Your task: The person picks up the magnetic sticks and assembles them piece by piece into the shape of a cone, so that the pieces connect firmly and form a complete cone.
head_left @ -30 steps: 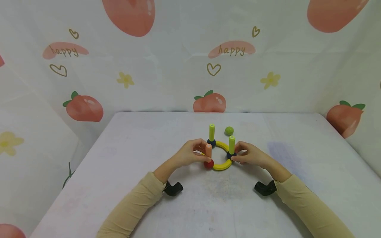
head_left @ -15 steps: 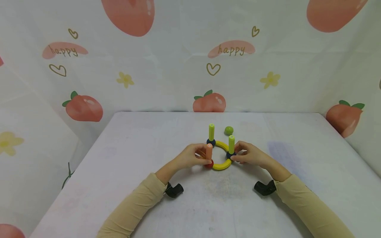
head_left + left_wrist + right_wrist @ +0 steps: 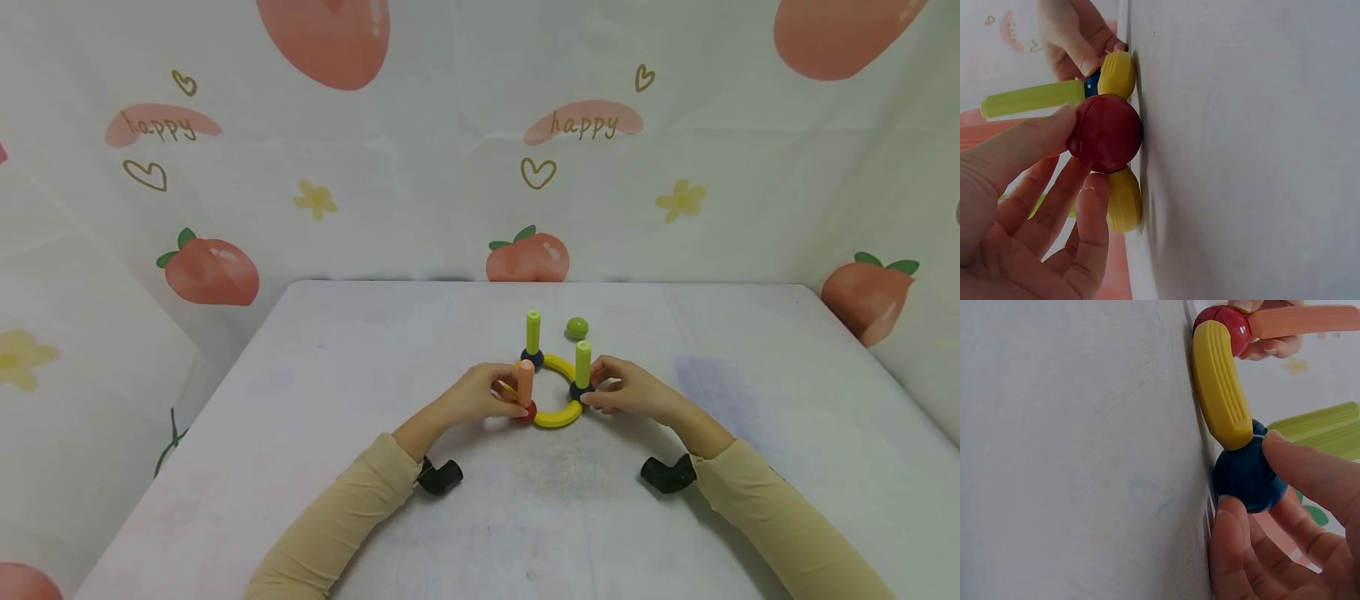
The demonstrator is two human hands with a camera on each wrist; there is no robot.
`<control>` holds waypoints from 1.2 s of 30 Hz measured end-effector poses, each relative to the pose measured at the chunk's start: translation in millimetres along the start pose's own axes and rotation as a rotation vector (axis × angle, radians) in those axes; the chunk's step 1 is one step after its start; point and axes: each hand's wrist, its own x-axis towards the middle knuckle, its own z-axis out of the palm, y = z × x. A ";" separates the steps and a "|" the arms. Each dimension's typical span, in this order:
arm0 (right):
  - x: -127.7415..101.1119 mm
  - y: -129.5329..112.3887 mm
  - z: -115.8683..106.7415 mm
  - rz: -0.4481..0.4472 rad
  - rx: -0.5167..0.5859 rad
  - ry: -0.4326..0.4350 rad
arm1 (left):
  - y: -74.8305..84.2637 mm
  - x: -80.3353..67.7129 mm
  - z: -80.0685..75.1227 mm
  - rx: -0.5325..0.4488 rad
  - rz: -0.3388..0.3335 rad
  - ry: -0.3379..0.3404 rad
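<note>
Red ball [image 3: 1105, 132] pinched by left hand [image 3: 468, 395]; green half-ball [image 3: 577, 327] seemingly loose behind

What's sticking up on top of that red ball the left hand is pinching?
An orange plastic stick stands upright on the red ball, which the left hand pinches. The joint between stick and ball is partly covered by fingers.

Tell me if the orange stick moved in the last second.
Barely: the orange stick shifted slightly toward the far green stick, the left hand holding its red ball.
</note>
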 end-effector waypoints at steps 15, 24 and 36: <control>0.2 -5.8 13.2 -0.072 0.041 -0.047 | -14.2 -3.1 -18.3 -0.001 -0.101 0.120; 1.3 -13.8 22.4 -0.070 0.048 -0.107 | -23.0 -4.1 -27.3 0.032 -0.151 0.174; 1.8 -19.7 28.7 -0.120 0.010 -0.177 | -28.0 -4.0 -34.5 0.023 -0.256 0.176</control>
